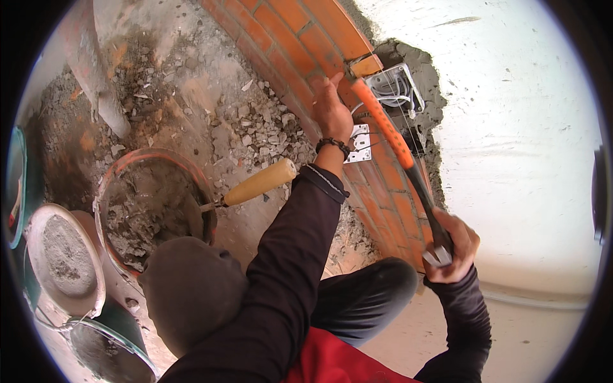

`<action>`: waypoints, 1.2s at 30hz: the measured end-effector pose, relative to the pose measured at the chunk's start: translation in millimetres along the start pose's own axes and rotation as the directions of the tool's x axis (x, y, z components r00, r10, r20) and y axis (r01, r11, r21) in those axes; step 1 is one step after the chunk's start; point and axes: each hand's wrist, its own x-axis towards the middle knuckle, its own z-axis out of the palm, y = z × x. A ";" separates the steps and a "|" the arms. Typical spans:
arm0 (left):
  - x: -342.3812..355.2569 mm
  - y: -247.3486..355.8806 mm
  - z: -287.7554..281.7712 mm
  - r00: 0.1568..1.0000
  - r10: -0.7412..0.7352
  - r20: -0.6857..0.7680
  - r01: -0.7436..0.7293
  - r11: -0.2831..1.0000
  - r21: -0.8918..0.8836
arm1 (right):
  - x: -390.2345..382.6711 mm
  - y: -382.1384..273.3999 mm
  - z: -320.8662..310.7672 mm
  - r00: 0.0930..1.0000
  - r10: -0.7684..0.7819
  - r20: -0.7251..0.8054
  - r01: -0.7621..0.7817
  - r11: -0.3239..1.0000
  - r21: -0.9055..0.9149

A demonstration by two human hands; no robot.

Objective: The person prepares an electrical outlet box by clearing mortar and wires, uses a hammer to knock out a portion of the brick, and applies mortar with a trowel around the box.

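- Sleeves, dark, are coming up from the lower edge.
- Right hand (450, 246) is gripping a hammer (396, 143) by its handle end, head up by the left fingertips.
- Left hand (331, 108) is pressing a small brick piece (366, 65) against the brick wall (300, 38), beside the wall box (399, 89).
- Seemingly the piece is being tapped in; light, aimed blows are called for.
- Trowel (255, 185) is resting in a mortar bucket (153, 204) on the rubble floor.

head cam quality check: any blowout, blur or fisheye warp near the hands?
Head view: white wall at right is overexposed, nearly textureless; brick courses bow with fisheye; black vignette rings the frame; left hand, right hand and orange-handled hammer are sharp; light is soft, shadows faint.
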 end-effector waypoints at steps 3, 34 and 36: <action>0.9 9.0 6.6 0.986 0.151 0.070 -0.165 0.947 0.276 | -41.3 2.2 -1.0 0.979 0.159 -0.127 -0.155 0.987 0.044; -0.2 54.1 23.4 0.907 0.197 0.373 -0.412 0.597 0.688 | -310.6 133.5 261.8 0.323 0.837 0.442 -0.391 -0.307 0.868; -1.1 50.1 25.2 0.908 0.200 0.368 -0.412 0.588 0.696 | -311.8 121.3 301.2 0.290 0.799 0.526 -0.421 -0.387 0.820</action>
